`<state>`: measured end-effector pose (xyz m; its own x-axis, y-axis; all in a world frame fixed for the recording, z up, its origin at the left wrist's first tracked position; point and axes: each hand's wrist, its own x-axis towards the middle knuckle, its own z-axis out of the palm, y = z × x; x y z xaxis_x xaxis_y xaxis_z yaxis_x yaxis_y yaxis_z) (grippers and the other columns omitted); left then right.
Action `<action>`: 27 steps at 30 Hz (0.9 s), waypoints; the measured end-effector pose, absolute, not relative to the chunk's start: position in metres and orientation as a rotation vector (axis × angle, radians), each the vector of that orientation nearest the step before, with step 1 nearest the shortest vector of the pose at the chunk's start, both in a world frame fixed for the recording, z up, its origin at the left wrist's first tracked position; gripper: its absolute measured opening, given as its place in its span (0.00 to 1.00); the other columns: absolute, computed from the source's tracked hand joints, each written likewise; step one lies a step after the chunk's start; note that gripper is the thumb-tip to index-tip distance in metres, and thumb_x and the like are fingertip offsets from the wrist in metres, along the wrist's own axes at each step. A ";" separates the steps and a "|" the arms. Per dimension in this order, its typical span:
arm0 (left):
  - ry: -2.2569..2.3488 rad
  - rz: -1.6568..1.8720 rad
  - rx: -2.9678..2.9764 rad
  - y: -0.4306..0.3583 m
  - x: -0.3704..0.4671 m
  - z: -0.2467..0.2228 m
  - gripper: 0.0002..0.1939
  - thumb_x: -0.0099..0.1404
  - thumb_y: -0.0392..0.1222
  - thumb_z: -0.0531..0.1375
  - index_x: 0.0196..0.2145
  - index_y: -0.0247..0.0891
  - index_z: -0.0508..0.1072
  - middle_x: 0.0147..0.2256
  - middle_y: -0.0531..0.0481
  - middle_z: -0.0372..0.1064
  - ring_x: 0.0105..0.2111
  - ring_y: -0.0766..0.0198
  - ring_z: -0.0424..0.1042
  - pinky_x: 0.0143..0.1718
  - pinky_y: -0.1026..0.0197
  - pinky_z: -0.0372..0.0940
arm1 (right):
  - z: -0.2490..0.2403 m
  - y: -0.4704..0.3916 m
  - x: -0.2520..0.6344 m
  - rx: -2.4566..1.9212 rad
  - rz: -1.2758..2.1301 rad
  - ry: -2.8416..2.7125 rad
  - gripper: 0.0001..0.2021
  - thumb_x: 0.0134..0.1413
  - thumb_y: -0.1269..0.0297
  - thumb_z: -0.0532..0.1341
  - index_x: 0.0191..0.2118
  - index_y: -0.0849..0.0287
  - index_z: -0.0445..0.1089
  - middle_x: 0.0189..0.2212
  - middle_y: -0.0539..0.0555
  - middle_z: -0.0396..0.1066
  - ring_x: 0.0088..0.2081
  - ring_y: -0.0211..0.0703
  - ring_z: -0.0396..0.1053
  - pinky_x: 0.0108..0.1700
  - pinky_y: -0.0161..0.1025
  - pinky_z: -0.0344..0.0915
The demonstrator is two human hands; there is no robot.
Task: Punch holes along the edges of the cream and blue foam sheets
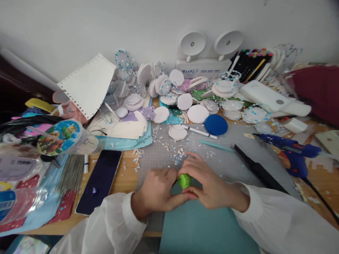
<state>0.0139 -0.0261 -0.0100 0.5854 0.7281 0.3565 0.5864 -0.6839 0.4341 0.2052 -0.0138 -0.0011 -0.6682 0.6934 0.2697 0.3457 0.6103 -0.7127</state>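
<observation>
A small bright green object (184,180) is held between my two hands, above the top edge of a teal sheet (203,225). My right hand (205,181) curls round it, thumb below and fingers over the top. From the other side my left hand (161,188) presses in, its fingers folded and its thumb reaching towards my right thumb. Small blue and white paper bits (178,156) lie on the grey cutting mat (159,155) just beyond my hands.
Left are a phone (100,181) and a lidded cup (69,137). Paper discs (198,113) and a blue disc (215,124) lie ahead. On the right are a black-handled tool (261,173) and a blue glue gun (293,151) with its cord.
</observation>
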 end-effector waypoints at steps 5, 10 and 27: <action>1.145 0.702 2.458 -0.023 0.015 -0.006 0.25 0.63 0.64 0.51 0.29 0.37 0.64 0.21 0.53 0.66 0.19 0.64 0.67 0.21 0.63 0.52 | -0.006 -0.011 0.206 -0.841 0.855 -2.239 0.07 0.55 0.68 0.60 0.40 0.57 0.63 0.31 0.51 0.65 0.36 0.43 0.64 0.61 0.57 0.47; 1.173 0.503 2.287 -0.023 0.015 -0.003 0.21 0.68 0.59 0.48 0.33 0.37 0.65 0.26 0.51 0.69 0.25 0.62 0.69 0.25 0.63 0.55 | -0.008 -0.005 0.210 -0.913 0.837 -2.124 0.10 0.58 0.60 0.60 0.44 0.56 0.65 0.34 0.53 0.67 0.40 0.45 0.65 0.60 0.56 0.51; 1.041 0.554 2.153 -0.024 0.011 -0.003 0.11 0.68 0.35 0.46 0.27 0.39 0.58 0.23 0.53 0.60 0.24 0.66 0.61 0.27 0.63 0.53 | -0.003 0.001 0.224 -0.977 0.917 -2.157 0.17 0.56 0.53 0.61 0.47 0.56 0.67 0.41 0.56 0.70 0.46 0.49 0.65 0.54 0.50 0.58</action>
